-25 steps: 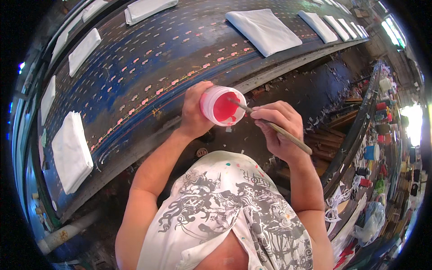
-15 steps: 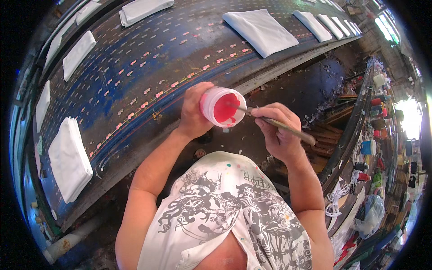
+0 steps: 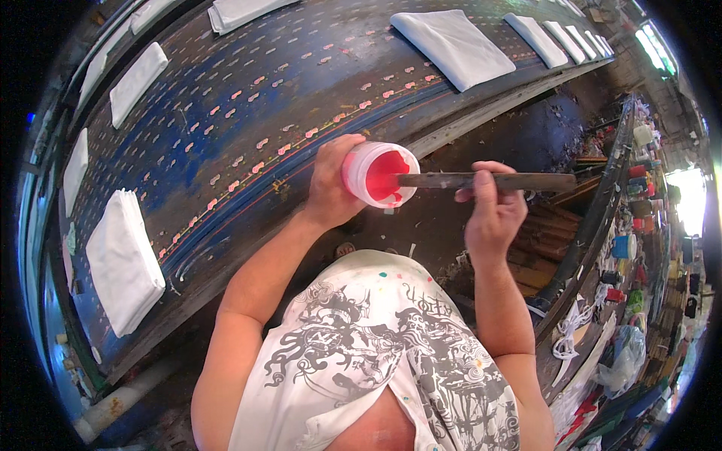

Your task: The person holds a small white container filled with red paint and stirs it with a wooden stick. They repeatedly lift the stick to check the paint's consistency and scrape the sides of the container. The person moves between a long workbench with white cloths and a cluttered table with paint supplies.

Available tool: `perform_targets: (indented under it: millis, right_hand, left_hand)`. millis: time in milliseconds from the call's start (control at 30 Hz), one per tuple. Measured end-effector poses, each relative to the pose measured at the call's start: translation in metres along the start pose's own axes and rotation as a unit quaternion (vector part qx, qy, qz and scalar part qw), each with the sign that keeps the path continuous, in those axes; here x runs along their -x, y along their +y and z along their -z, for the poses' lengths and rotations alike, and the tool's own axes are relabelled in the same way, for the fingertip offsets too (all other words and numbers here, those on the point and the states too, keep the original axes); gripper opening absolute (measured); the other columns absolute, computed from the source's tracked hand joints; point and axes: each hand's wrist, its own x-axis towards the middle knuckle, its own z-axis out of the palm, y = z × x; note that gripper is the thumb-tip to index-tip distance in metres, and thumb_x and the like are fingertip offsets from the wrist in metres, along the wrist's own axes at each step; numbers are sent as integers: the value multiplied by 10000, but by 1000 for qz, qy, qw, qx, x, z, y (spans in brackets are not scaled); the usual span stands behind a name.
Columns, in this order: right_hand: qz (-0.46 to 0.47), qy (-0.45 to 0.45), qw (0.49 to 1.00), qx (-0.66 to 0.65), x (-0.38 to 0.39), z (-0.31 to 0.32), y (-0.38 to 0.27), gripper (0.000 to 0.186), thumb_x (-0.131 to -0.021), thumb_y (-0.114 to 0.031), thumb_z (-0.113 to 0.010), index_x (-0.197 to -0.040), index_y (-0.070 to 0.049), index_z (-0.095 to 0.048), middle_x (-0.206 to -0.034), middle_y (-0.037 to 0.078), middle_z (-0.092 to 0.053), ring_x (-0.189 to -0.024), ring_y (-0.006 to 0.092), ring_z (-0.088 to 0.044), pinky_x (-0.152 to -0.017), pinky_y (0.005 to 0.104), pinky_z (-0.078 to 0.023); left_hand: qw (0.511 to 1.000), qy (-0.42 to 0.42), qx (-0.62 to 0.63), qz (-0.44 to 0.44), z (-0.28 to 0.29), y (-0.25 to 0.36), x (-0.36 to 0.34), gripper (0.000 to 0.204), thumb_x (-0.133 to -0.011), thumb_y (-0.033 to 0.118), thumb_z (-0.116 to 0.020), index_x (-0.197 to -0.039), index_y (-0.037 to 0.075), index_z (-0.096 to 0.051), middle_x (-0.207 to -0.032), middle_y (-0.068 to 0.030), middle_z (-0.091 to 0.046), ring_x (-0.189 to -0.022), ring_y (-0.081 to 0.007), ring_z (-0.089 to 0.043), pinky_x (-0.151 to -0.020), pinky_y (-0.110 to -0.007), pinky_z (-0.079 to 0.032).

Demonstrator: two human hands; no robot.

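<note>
My left hand (image 3: 335, 180) is wrapped round a white plastic tub (image 3: 412, 167), tilted so that its mouth faces right. Red-pink paint (image 3: 382, 179) coats the inside, with drips on the rim. In my right hand (image 3: 496, 209) I grip a flat wooden stick (image 3: 444, 180), held level, thumb on top. Its left end reaches into the tub's mouth, and its tip is hidden against the paint. Both hands are in front of my body, near the edge of a long dark table (image 3: 301, 98).
Folded white cloths lie on the table, one stack (image 3: 124, 263) at left and another cloth (image 3: 453, 49) at far right. Small pink printed marks run along its edge. To the right, a cluttered shelf (image 3: 628, 248) holds several jars and a plastic bag (image 3: 621, 361).
My right hand has turned the stick from slanting to level, showing its broad side. The tub has moved slightly to the right, still in my left hand.
</note>
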Motion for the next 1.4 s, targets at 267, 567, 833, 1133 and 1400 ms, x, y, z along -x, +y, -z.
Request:
perform_targets:
  millis: [267, 567, 833, 1133, 1400]
  right_hand:
    - [14, 83, 994, -62, -27, 40, -30, 212, -1229, -163, -719, -1314, 19, -786, -968, 70, -806, -738, 170, -792, -689, 304, -650]
    - [97, 121, 988, -24, -36, 75, -80, 239, -1228, -128, -694, -1367, 50, -772, -1047, 121, -838, -798, 215, -839, -701, 377, -733]
    - [97, 35, 994, 44, -25, 68, -59, 142, -1185, -69, -770, -1302, -4, -817, -1127, 110, -861, -919, 171, -823, -769, 322, -702]
    - [192, -175, 937, 232, -73, 137, -5, 177, -954, -119, -971, -1083, -112, -850, -1064, 98, -849, -979, 345, -847, -841, 474, -693]
    - [234, -108, 913, 317, -132, 298, 21, 360, -793, -46, -961, -1120, -151, -853, -1019, 79, -821, -972, 336, -818, -823, 478, -677]
  left_hand:
    - [998, -7, 45, 48, 6, -13, 6, 1096, -732, 180, -1181, -1644, 88, -582, -1525, -148, -716, -1404, -335, -751, -1223, -460, -615]
    - [995, 8, 89, 44, -19, -21, -3, 1100, -695, 262, -1194, -1618, 84, -623, -1495, -165, -728, -1374, -396, -722, -1196, -509, -575]
    - [996, -51, 66, 9, -55, -9, -21, 1028, -750, 161, -1164, -1635, 45, -653, -1580, -168, -715, -1452, -337, -731, -1278, -465, -580]
    - [973, -179, 140, 37, -159, 29, -55, 1105, -770, 119, -1138, -1704, 62, -550, -1627, -153, -661, -1453, -335, -722, -1253, -467, -601]
    - [956, -243, 166, 5, -314, 72, -114, 1173, -686, 216, -1197, -1666, 72, -570, -1531, -176, -697, -1400, -368, -710, -1216, -491, -582]
